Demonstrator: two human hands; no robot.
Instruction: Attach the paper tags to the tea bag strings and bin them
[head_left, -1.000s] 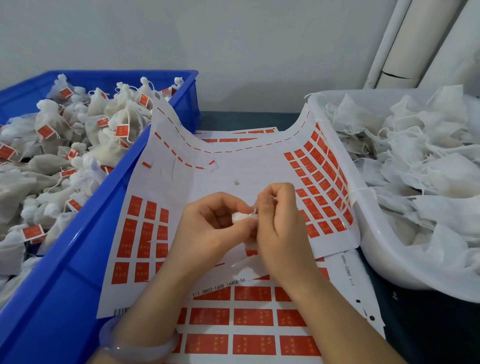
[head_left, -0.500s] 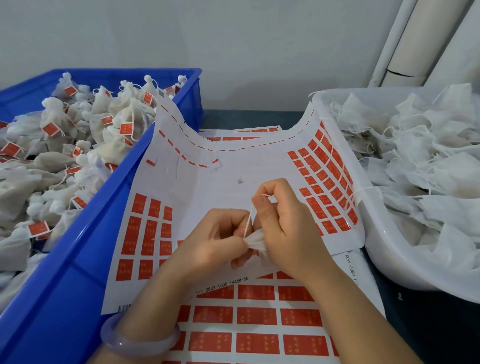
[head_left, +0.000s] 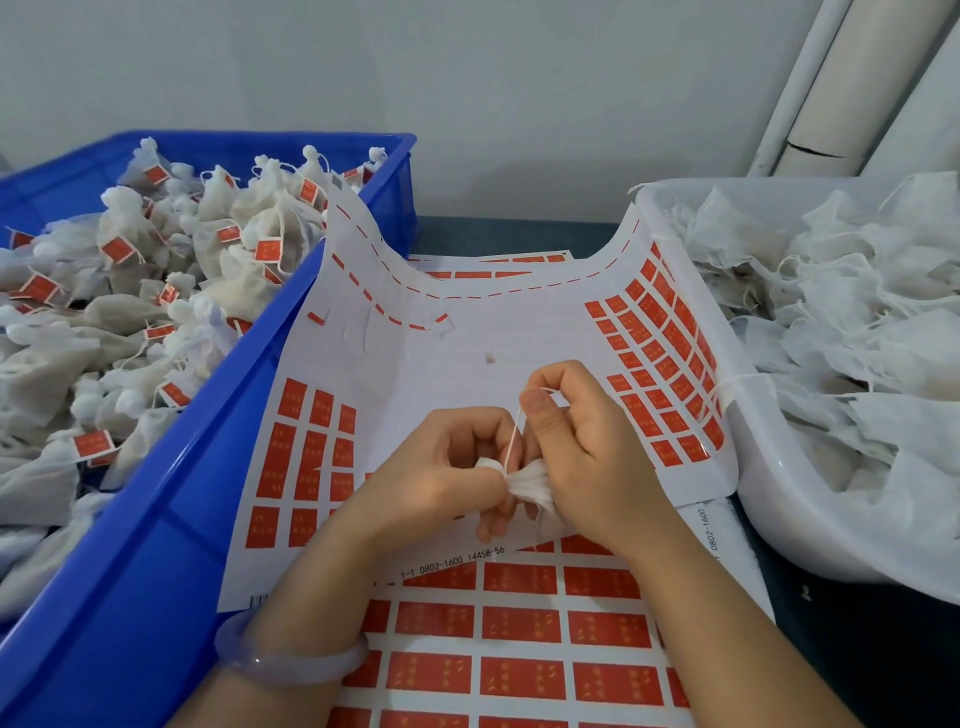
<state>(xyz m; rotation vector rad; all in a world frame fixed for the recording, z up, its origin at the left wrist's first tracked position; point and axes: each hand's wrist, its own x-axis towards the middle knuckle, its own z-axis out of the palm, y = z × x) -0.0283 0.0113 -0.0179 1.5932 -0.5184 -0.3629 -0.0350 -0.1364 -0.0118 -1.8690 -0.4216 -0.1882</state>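
L hand (head_left: 441, 470) + R hand (head_left: 584, 452) together on tea bag (head_left: 531, 480).
L pinches bag neck, R pinches string (head_left: 514, 436); tag sheet (head_left: 441, 364) lies btw blue bin (head_left: 156, 545) edge and white tub (head_left: 769, 499) rim.

I read "1-1 0802-1600 14458-56" in black along the near edge of the top sheet (head_left: 467, 358), "0802-1600" running sideways up the right margin of the lower sheet (head_left: 714, 530), a barcode (head_left: 258, 601) at the top sheet's near left corner, gold marks on the orange tags (head_left: 522, 678) too small for me to read
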